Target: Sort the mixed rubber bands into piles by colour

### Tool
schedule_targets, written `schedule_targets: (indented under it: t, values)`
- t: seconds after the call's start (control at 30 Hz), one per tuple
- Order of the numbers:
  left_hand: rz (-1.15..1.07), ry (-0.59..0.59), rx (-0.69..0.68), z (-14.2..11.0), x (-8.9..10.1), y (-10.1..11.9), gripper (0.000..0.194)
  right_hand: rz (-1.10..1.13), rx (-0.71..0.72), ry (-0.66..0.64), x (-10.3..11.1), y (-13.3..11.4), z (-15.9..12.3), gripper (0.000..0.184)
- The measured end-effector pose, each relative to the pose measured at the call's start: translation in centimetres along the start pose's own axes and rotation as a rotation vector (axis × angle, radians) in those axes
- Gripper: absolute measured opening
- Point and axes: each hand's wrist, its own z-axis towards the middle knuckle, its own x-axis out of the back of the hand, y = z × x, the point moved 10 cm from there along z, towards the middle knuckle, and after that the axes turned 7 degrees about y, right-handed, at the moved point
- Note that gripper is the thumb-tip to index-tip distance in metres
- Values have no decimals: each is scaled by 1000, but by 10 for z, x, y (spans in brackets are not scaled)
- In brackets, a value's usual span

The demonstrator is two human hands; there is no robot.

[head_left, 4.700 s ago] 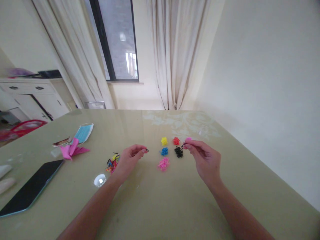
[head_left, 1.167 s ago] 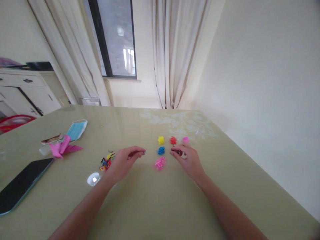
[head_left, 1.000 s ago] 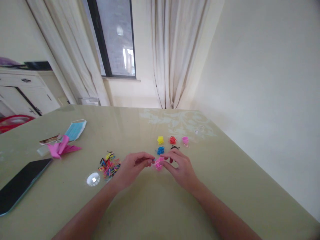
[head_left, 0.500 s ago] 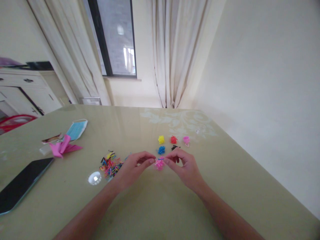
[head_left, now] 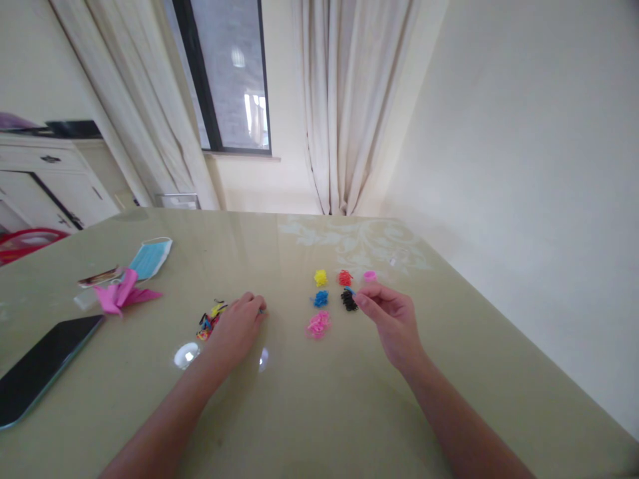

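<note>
My right hand [head_left: 392,316] pinches a small blue rubber band [head_left: 349,290] between thumb and forefinger, just over a pile of black rubber bands [head_left: 348,301]. My left hand [head_left: 239,322] is down at the mixed heap of coloured rubber bands [head_left: 207,324], covering much of it. Its fingers are curled together, a speck of blue showing at the tips; what they grip is unclear. Between the hands sit single-colour piles of rubber bands: yellow [head_left: 320,278], red [head_left: 345,278], blue [head_left: 320,299] and pink [head_left: 318,324]. A pink item [head_left: 369,276] is partly hidden behind my right hand.
On the left of the table [head_left: 299,412] lie a dark phone or tablet [head_left: 47,369], a pink folded-paper shape [head_left: 122,293] and a blue face mask [head_left: 152,258]. A shiny clear dome [head_left: 186,356] is beside my left forearm. A wall rises along the right.
My hands have moved apart from above the pink pile. The left went left to the mixed heap; the right moved right to the black pile with the blue rubber band.
</note>
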Motion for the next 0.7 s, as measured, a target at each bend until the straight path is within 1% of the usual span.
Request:
schedule_targets:
  t: [0.13, 0.23, 0.33, 0.43, 0.53, 0.63, 0.7]
  values:
    - [-9, -16, 1, 2, 0, 1, 23, 35, 3, -8, 0, -1, 1, 20]
    - [23, -22, -10, 1, 1, 4, 22, -6, 25, -19, -1, -4, 1, 20]
    - [24, 17, -30, -1, 6, 12, 23, -124, 104, -39, -4, -9, 0, 17]
    - [-7, 82, -45, -1, 14, 17, 23, -283, 232, -52, -12, -10, 0, 13]
    - [-54, 117, -45, 1, 18, 18, 21, -453, 324, -75, -24, 2, 2, 14]
    - [-121, 141, -30, 4, 20, 15, 20, -625, 354, -102, -36, 22, 6, 17]
    - [-178, 162, -16, 5, 22, 14, 19, -700, 362, -121, -43, 33, 9, 19]
